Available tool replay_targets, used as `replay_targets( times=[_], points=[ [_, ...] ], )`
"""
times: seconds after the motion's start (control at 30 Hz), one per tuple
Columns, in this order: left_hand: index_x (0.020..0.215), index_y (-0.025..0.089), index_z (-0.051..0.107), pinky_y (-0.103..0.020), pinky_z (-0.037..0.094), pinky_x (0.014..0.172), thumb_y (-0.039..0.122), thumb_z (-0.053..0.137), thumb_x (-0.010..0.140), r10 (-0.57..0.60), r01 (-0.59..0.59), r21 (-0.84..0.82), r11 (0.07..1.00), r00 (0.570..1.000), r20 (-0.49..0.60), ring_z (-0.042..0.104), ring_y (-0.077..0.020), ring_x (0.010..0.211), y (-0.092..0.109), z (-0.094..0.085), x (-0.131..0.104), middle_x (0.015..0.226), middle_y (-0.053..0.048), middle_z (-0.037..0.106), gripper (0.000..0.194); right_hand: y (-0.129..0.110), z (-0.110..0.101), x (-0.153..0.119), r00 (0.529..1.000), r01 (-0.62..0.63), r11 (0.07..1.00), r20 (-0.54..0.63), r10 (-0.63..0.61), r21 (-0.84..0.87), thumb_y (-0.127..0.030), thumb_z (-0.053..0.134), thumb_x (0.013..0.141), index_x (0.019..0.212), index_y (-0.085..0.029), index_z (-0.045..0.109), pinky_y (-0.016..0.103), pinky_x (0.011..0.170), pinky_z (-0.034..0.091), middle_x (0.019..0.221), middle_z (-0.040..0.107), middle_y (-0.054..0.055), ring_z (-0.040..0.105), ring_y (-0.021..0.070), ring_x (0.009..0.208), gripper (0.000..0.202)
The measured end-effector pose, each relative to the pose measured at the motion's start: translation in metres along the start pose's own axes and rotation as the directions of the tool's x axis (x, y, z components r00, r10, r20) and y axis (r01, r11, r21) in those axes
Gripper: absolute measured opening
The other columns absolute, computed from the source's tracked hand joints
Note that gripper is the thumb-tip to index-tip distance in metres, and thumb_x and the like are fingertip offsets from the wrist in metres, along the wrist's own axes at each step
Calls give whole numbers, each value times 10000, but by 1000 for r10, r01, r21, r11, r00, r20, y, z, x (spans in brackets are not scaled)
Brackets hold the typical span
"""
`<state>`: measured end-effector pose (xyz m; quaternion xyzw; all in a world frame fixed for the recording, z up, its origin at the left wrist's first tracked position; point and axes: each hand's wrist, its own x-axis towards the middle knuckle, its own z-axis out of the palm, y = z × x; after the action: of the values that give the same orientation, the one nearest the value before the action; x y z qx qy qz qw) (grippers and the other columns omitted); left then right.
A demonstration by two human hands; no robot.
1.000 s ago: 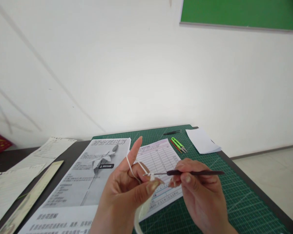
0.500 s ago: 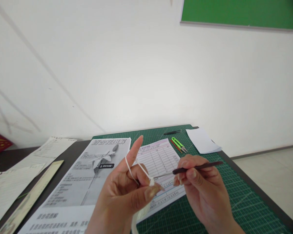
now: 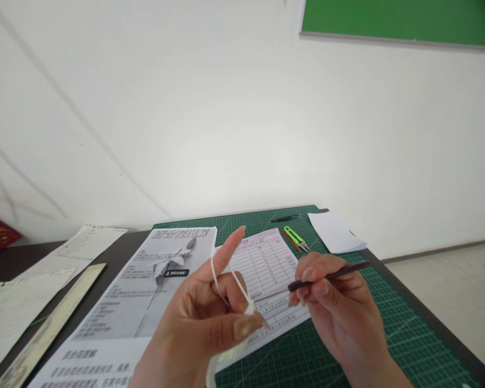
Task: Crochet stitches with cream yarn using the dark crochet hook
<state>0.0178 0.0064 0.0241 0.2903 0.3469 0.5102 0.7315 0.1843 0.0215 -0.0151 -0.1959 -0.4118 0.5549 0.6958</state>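
My left hand (image 3: 210, 318) pinches a small white piece of crochet (image 3: 249, 309) between thumb and middle finger. Its index finger points up, with white yarn (image 3: 215, 275) looped round it and running down to the stitches. A thicker white strand hangs below that palm. In my right hand (image 3: 339, 307) is a crochet hook (image 3: 331, 276) with a dark handle, gripped like a pen. The hook's thin metal shaft points left and reaches the crochet at the left fingertips. Exactly how its tip sits in the stitches is too small to tell.
On the green cutting mat (image 3: 404, 328) lie a printed chart (image 3: 262, 258), green thread snips (image 3: 294, 237), dark tweezers (image 3: 286, 218) and white paper (image 3: 335, 231). Leftward are a printed flower sheet (image 3: 117, 302), a long pale strip (image 3: 56, 323) and handwritten sheets (image 3: 24, 302). A white wall (image 3: 242, 118) stands behind.
The left index finger has tipped slightly right and the left hand has sunk a little. The hook's handle has tilted up at its rear end, and its shaft still meets the crochet.
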Motion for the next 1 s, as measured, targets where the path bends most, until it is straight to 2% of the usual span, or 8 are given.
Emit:
replay_targets(
  times=[0.23, 0.4, 0.53, 0.63, 0.7, 0.8, 1.0],
  points=[
    [1211, 282, 632, -221, 448, 533, 28, 776, 533, -33, 34, -39, 999, 999, 25, 542, -113, 511, -1, -4, 0, 565, 53, 551, 739, -2, -2, 1, 1000, -4, 1000, 31, 4, 4, -229, 760, 734, 718, -216, 736, 239, 509, 524, 639, 644, -4, 625, 123, 539, 31],
    [1184, 278, 656, -217, 456, 553, 22, 782, 533, -55, 57, -23, 998, 997, 55, 535, -110, 536, 3, -4, 0, 562, 52, 557, 711, -4, -3, 2, 1000, -28, 999, 10, 28, 23, -226, 780, 706, 696, -206, 733, 220, 494, 538, 622, 654, -3, 623, 118, 528, 52],
    [1137, 299, 688, -175, 433, 550, 51, 785, 587, 81, -82, 138, 987, 997, 9, 511, -78, 540, 1, 1, -1, 568, 58, 544, 611, 0, -3, 2, 976, -217, 966, 13, 217, 142, -231, 747, 747, 723, -180, 723, 157, 466, 544, 558, 666, -9, 612, 83, 464, 62],
    [1116, 324, 697, -141, 406, 532, 86, 784, 619, 219, -201, 254, 946, 975, -42, 486, -54, 536, -5, 6, -1, 574, 66, 531, 558, 7, -1, 2, 917, -385, 876, 10, 399, 291, -222, 735, 764, 737, -154, 716, 120, 425, 529, 505, 669, -19, 591, 56, 397, 76],
    [1096, 344, 705, -127, 404, 549, 104, 785, 623, 295, -258, 305, 917, 952, -81, 481, -49, 556, -9, 10, -1, 580, 69, 524, 536, 11, 2, 1, 880, -443, 818, 4, 475, 367, -203, 746, 753, 753, -137, 718, 98, 423, 519, 516, 686, -11, 600, 46, 404, 71],
    [1078, 375, 708, -115, 398, 558, 119, 785, 629, 343, -285, 351, 892, 932, -117, 476, -45, 568, -15, 14, 1, 588, 69, 519, 522, 14, 6, 0, 881, -431, 811, -10, 473, 396, -181, 744, 753, 789, -128, 722, 114, 459, 543, 556, 712, 10, 633, 59, 451, 68],
    [1094, 392, 695, -124, 420, 595, 137, 773, 648, 331, -271, 316, 909, 931, -154, 496, -47, 576, -18, 14, 4, 598, 68, 519, 520, 19, 9, -2, 914, -346, 869, -85, 398, 353, -186, 734, 765, 818, -135, 720, 149, 506, 566, 583, 716, 14, 643, 71, 486, 74]
  ],
)
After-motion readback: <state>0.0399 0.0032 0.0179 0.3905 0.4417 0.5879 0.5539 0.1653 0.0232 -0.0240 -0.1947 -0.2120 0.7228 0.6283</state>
